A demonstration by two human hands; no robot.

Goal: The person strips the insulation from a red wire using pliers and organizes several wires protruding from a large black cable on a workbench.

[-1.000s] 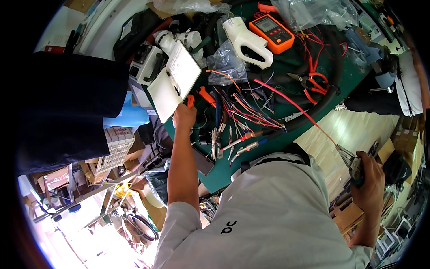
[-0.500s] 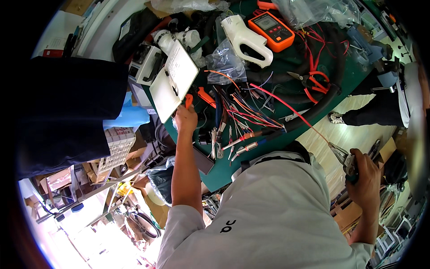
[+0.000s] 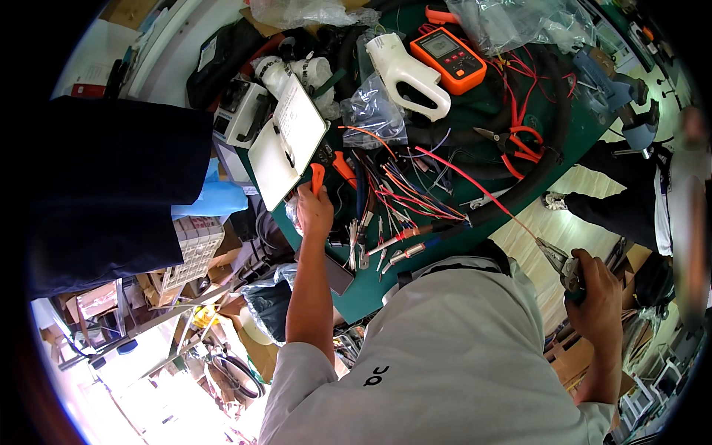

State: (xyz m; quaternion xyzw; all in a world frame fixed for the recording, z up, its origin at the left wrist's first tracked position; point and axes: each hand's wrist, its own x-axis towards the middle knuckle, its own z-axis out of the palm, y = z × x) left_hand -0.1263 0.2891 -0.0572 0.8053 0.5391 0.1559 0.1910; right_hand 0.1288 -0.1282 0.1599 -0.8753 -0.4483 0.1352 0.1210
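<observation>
- Right hand (image 3: 595, 293) has its grip closed around the handles of some pliers (image 3: 556, 263), held out past the right edge of the counter (image 3: 360, 302) with the nose pointing up and left.
- The red wire (image 3: 475, 182) runs from above the messy wire bundle (image 3: 426, 189) on the counter, out over the floor, and its thin coppery end meets the nose of those pliers. Can't tell how tightly they bite it.
- Left hand (image 3: 315, 213) has its grip curled around the lower end of an orange handle (image 3: 317, 179), just beside the notebook. A second orange handle (image 3: 343, 167) lies close by, to its right.
- Now the writing: the open notebook (image 3: 271, 169) has lines of it on the upper page, way too small to read from here. Dark pen (image 3: 286, 152) sits along the fold.
- The orange meter (image 3: 448, 61) has a grey screen and marked keys, also too small for me to make out.
- White wrapped bundle (image 3: 308, 73) behind the notebook has dark printing, and the black bag (image 3: 226, 63) at the back carries a pale label.
- The pale shirt (image 3: 437, 348) on the person has a small dark logo near the bottom.
- White plastic handle (image 3: 406, 74) sits left of the meter, red-handled snips (image 3: 523, 144) below it.
</observation>
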